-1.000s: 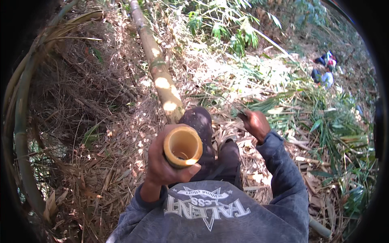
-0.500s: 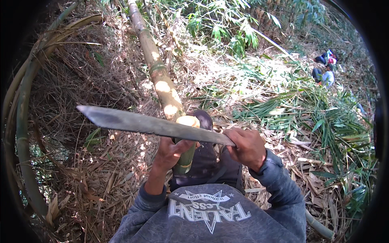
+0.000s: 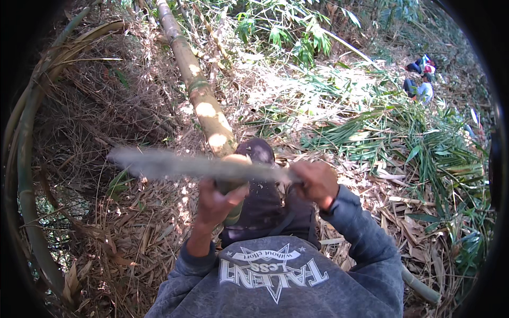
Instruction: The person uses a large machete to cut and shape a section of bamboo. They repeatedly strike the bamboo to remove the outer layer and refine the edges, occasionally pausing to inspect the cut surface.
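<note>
My left hand (image 3: 211,205) is closed around a short green bamboo section (image 3: 234,213), held tilted in front of my body with its pale cut end facing up and away. My right hand (image 3: 316,184) grips a machete (image 3: 180,166) at its handle end, and the fingers hide most of the handle. Smeared by motion, the broad blade reaches leftward across the top of the bamboo section. Whether its edge touches the cut end I cannot tell. My dark-clad leg (image 3: 260,204) is bent just behind the section.
A long bamboo pole (image 3: 204,103) slants away from beside my knee. Bent stalks (image 3: 26,175) rise at the left. Cut green leaves (image 3: 366,130) cover the right side; dry leaves (image 3: 143,233) litter the ground. Another person (image 3: 424,93) sits far right. A bamboo piece (image 3: 421,286) lies near right.
The machete's blade has swung to lie more level, its tip nearer me, and is now blurred. Both hands keep their grips. The whole view has shifted slightly.
</note>
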Available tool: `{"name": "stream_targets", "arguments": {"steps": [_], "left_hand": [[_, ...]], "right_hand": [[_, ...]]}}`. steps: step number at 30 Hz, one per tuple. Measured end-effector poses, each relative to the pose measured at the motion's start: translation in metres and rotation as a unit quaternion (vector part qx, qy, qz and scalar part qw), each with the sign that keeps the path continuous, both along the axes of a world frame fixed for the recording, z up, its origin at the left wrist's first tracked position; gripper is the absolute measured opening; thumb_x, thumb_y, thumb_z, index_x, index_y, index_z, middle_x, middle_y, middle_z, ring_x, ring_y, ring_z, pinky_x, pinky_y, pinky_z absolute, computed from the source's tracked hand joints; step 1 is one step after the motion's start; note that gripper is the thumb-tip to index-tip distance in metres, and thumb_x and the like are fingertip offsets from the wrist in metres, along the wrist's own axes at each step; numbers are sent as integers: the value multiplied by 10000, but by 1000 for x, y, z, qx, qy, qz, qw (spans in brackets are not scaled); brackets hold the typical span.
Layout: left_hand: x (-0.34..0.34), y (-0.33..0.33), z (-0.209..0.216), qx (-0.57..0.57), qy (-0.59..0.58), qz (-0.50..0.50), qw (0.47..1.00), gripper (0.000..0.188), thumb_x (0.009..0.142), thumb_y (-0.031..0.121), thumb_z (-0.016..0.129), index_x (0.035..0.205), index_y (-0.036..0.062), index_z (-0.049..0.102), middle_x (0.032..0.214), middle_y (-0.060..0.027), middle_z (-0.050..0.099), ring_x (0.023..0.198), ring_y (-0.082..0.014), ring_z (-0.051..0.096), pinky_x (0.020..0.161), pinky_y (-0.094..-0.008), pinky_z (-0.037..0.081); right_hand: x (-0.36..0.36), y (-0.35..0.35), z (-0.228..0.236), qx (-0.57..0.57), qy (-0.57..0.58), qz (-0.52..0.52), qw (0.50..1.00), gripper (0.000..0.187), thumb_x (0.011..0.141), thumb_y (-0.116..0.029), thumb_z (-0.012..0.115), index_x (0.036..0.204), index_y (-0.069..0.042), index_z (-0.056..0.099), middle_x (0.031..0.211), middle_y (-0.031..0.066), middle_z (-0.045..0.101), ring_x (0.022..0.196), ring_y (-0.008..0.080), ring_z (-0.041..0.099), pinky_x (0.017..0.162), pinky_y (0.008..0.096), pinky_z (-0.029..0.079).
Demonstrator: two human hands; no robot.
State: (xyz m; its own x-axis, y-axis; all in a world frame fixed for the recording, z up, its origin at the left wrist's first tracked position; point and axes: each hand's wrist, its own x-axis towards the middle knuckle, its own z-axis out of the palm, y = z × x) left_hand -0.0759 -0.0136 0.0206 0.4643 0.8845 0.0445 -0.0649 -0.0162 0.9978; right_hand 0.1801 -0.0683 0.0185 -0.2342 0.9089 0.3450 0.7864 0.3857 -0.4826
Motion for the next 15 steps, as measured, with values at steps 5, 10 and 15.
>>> {"name": "stream_targets", "arguments": {"steps": [5,10,15], "left_hand": [[-1,4,49,-49,-174,-55,982,634,731,360,772,1137,-41,496,876,-123,623,721,-182,633,640,-306,532],[0,19,16,-102,-123,-99,982,694,734,418,769,1162,-37,465,883,-107,602,734,-186,631,651,-314,536],[11,10,13,-107,-109,-72,986,584,798,335,726,1187,-14,464,913,-110,620,746,-183,636,663,-313,540]], "right_hand": [[83,-14,-90,-161,-38,-220,961,165,880,-188,605,931,-50,679,678,202,620,604,376,602,548,446,464],[28,-33,-43,-82,73,-194,975,139,862,-177,645,820,-45,645,617,157,584,524,333,581,499,426,439],[-9,-28,10,-16,81,-90,993,106,800,-29,644,903,-12,629,692,143,614,582,302,613,509,375,457]]}}
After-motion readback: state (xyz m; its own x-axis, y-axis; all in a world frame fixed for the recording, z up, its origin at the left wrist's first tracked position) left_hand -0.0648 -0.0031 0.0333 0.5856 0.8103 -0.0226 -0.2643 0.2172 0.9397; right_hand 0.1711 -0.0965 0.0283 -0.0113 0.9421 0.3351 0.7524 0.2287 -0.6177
